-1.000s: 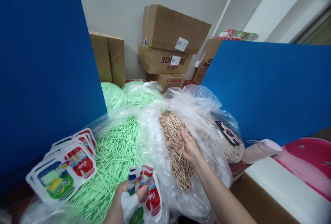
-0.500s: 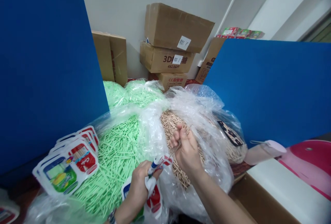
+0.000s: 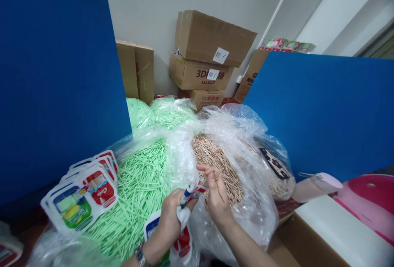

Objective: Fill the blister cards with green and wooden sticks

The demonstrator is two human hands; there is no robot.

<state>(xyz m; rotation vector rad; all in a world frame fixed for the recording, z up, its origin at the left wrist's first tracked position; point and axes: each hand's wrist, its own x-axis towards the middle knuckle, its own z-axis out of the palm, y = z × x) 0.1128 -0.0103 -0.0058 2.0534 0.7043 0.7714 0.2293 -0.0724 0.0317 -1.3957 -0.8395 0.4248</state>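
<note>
My left hand [image 3: 168, 219], with a watch at the wrist, is closed round a small printed plastic pouch [image 3: 197, 189] in red, white and blue. Close beside the pouch's upper end, my right hand [image 3: 219, 199] has its fingers pinched together on what look like a few thin brown candy sticks, mostly hidden by the fingers. Below and behind that hand lies an open clear bag of brown candy sticks [image 3: 226, 172]. Thin green candy sticks [image 3: 140, 180] fill another open bag on the left. More flat pouches [image 3: 184, 240] lie under my left forearm.
A fanned stack of printed pouches [image 3: 76, 205] rests on the green sticks. Blue partitions [image 3: 326, 111] stand on both sides. Cardboard boxes [image 3: 200, 72] are piled against the wall. An open carton [image 3: 295, 234], a pale cup [image 3: 315, 187] and a pink container [image 3: 360, 201] are at right.
My right hand has moved down from over the brown sticks, close to the pouch in my left hand. The left hand keeps its hold; the view has shifted slightly.
</note>
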